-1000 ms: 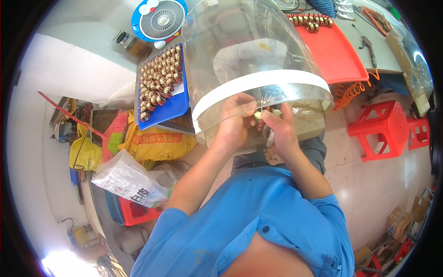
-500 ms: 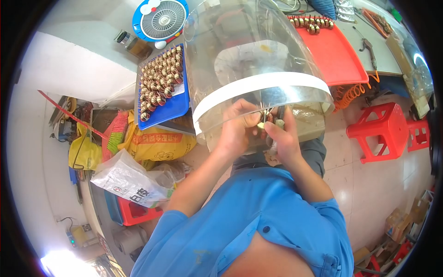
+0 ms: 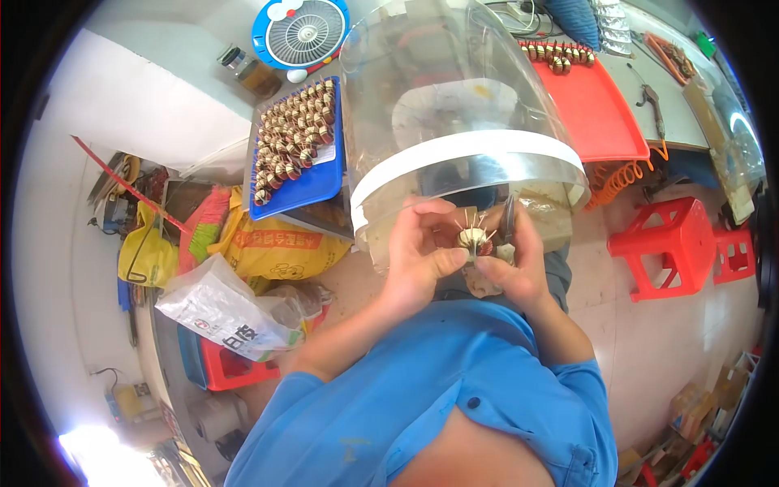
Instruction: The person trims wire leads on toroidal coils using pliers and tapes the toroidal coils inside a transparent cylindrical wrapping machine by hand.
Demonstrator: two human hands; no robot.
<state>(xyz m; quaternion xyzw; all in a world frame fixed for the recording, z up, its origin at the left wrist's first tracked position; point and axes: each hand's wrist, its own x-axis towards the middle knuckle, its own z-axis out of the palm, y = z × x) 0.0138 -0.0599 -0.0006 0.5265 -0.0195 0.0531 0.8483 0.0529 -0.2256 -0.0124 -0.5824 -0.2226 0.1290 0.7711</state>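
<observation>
A small wound coil [image 3: 474, 239], pale on top with reddish-brown windings and several thin wire ends sticking up, is held in front of my body. My left hand [image 3: 422, 258] grips its left side, the thumb pressed near its lower edge. From the other side my right hand [image 3: 523, 261] pinches it with the thumb close to my left thumb. A slim dark tool [image 3: 509, 219] stands upright in my right hand too; its exact kind I cannot make out. Both hands are just under the white rim [image 3: 471, 144] of a clear plastic cover [image 3: 438, 89].
A blue tray [image 3: 312, 188] at the left carries rows of similar coils. On the right, a red tray [image 3: 600, 114] has several more at its far end. Beyond are a blue fan [image 3: 300, 32] and a glass jar [image 3: 248, 73]. A red stool [image 3: 665, 243] stands on the floor.
Both hands have come slightly down and towards my body with the coil. The coil now shows its pale top and spread wire ends more clearly. The view has shifted slightly.
</observation>
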